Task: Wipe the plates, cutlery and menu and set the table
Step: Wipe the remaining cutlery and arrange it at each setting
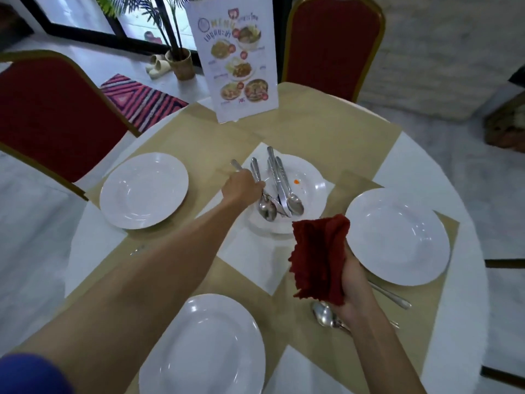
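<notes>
- Reaching across with my left hand, I had its fingers curled round the handle of one utensil at the rim of the centre plate. I could not tell for sure which piece it was.
- My right hand was clamped on the bunched red cloth, held up just beside the right plate and touching nothing in the centre.
- To do this step well, I judged I should lift that one piece clear without dragging the others. Then I should bring it to the cloth and draw it through the folds from handle to tip.
- The centre plate held the rest of the cutlery: spoons and what looked like knives, lying crossed with their bowls towards me.
- An orange speck sat on that plate, so I judged it not yet wiped. The plate rested on a white sheet.
- The left plate, the right plate and the near plate held nothing.
- A spoon and a second handle lay near the right plate, partly hidden by my right wrist.
- The menu stood upright at the far side of the table, well apart from both hands.
</notes>
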Available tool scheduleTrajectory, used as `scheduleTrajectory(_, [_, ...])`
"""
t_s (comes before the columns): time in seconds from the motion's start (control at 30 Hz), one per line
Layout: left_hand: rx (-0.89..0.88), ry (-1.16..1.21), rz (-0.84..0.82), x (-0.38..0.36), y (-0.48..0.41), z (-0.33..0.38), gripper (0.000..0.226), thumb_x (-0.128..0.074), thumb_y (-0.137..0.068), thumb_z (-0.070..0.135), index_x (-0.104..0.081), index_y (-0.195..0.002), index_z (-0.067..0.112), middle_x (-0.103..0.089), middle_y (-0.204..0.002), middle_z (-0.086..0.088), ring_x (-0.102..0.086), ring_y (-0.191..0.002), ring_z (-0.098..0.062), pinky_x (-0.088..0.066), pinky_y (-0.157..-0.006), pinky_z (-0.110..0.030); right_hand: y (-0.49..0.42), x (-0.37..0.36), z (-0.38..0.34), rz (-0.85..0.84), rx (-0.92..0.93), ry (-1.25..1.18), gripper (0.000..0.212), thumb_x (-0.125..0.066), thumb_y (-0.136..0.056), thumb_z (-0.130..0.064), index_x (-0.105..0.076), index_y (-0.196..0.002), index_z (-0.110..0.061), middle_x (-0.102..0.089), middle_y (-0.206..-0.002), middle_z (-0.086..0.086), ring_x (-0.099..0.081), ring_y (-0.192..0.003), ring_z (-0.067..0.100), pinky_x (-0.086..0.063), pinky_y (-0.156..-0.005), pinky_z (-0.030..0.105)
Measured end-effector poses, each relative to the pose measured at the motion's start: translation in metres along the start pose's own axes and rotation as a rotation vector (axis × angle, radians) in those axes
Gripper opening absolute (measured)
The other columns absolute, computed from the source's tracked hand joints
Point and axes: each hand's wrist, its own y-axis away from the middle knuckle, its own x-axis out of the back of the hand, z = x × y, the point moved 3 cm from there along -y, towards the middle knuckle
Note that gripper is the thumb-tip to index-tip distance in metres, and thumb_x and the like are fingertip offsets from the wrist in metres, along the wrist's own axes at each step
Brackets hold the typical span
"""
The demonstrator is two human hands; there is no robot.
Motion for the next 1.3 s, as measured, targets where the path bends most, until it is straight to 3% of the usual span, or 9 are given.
scheduleTrajectory(0.17, [0.055, -0.051, 0.021, -0.007, -0.005, 0.008, 0.044, -0.069, -0.087, 0.031, -0.058, -0.12, 0.004, -0.062, -0.121, -0.015, -0.063, -0.108, -0.036, -0.051, -0.084, -0.04, 0.007, 0.012, 0.007, 0.042, -0.018, -0.029, 0.081, -0.059, -0.08, -0.067, -0.07, -0.127, -0.003, -0.069, -0.107, 0.023, -0.068, -0.088, 0.033, -0.055, -0.075, 0.043])
scheduleTrajectory(0.27, [0.121, 0.065, 0.031, -0.003, -0.006, -0.004, 0.051, -0.066, -0.072, 0.028, -0.058, -0.119, 0.009, -0.069, -0.098, -0.006, -0.069, -0.092, -0.031, -0.052, -0.071, -0.036, 0.011, 0.019, 0.004, 0.05, -0.011, -0.061, 0.077, -0.047, -0.095, -0.068, -0.07, -0.127, -0.003, -0.07, -0.103, 0.022, -0.071, -0.084, 0.033, -0.06, -0.07, 0.04])
scheduleTrajectory(0.37, [0.128, 0.282, 0.014, 0.01, 0.006, -0.006, 0.026, -0.064, -0.077, 0.026, -0.072, -0.092, 0.006, -0.074, -0.083, -0.007, -0.067, -0.066, -0.02, -0.054, -0.056, -0.029, 0.019, 0.023, -0.007, 0.026, -0.003, -0.091, 0.075, -0.044, -0.096, -0.069, -0.075, -0.118, -0.005, -0.071, -0.097, 0.02, -0.071, -0.079, 0.03, -0.06, -0.064, 0.038])
scheduleTrajectory(0.6, [-0.18, 0.608, -0.359, 0.039, 0.101, 0.032, 0.019, -0.066, -0.095, 0.02, -0.07, -0.088, 0.004, -0.073, -0.08, -0.003, -0.062, -0.069, -0.012, -0.048, -0.06, -0.023, 0.033, 0.011, -0.026, 0.011, 0.001, -0.045, 0.064, -0.05, -0.096, -0.069, -0.069, -0.118, -0.012, -0.069, -0.104, 0.012, -0.068, -0.091, 0.029, -0.052, -0.09, 0.045])
scheduleTrajectory(0.7, [-0.267, 0.619, -0.471, 0.031, 0.143, 0.048, 0.026, -0.066, -0.095, 0.016, -0.068, -0.069, 0.022, -0.066, -0.075, 0.0, -0.058, -0.068, -0.011, -0.045, -0.059, -0.022, 0.043, -0.008, -0.019, -0.094, 0.007, 0.173, 0.058, -0.05, -0.103, -0.057, -0.069, -0.12, -0.005, -0.072, -0.108, 0.019, -0.072, -0.091, 0.031, -0.056, -0.09, 0.05])
scheduleTrajectory(0.87, [-0.267, 0.627, -0.416, 0.032, 0.175, 0.045, 0.015, -0.07, -0.092, 0.018, -0.064, -0.078, 0.017, -0.066, -0.073, 0.003, -0.059, -0.069, -0.011, -0.046, -0.066, -0.027, 0.065, -0.017, -0.004, -0.173, 0.157, 0.484, 0.034, -0.058, -0.101, -0.023, -0.064, -0.122, 0.004, -0.073, -0.092, 0.023, -0.067, -0.059, 0.02, -0.052, -0.048, 0.028])
scheduleTrajectory(1.03, [-0.125, 0.912, -0.198, 0.053, 0.199, 0.019, 0.012, -0.073, -0.09, 0.02, -0.073, -0.093, 0.008, -0.076, -0.087, -0.01, -0.069, -0.074, -0.017, -0.052, -0.068, -0.03, 0.081, -0.01, -0.003, -0.215, 0.118, 0.717, 0.038, -0.052, -0.107, -0.029, -0.066, -0.116, 0.005, -0.076, -0.092, 0.023, -0.073, -0.067, 0.029, -0.057, -0.056, 0.032])
scheduleTrajectory(1.17, [-0.017, 1.05, -0.009, 0.054, 0.239, 0.001, 0.009, -0.073, -0.088, 0.011, -0.071, -0.088, 0.002, -0.075, -0.082, -0.015, -0.072, -0.076, -0.025, -0.056, -0.066, -0.031, 0.08, -0.002, -0.023, -0.011, 0.244, 0.593, 0.031, -0.051, -0.108, -0.025, -0.063, -0.112, 0.003, -0.073, -0.07, 0.019, -0.067, -0.049, 0.027, -0.055, -0.045, 0.031])
scheduleTrajectory(1.3, [0.097, 1.039, -0.028, 0.025, 0.294, -0.006, 0.011, -0.073, -0.088, 0.012, -0.068, -0.082, 0.003, -0.077, -0.081, -0.014, -0.074, -0.073, -0.021, -0.055, -0.063, -0.03, 0.069, 0.002, -0.029, 0.198, 0.375, 0.426, 0.025, -0.053, -0.108, -0.024, -0.068, -0.101, -0.005, -0.075, -0.077, 0.012, -0.071, -0.065, 0.03, -0.057, -0.054, 0.03])
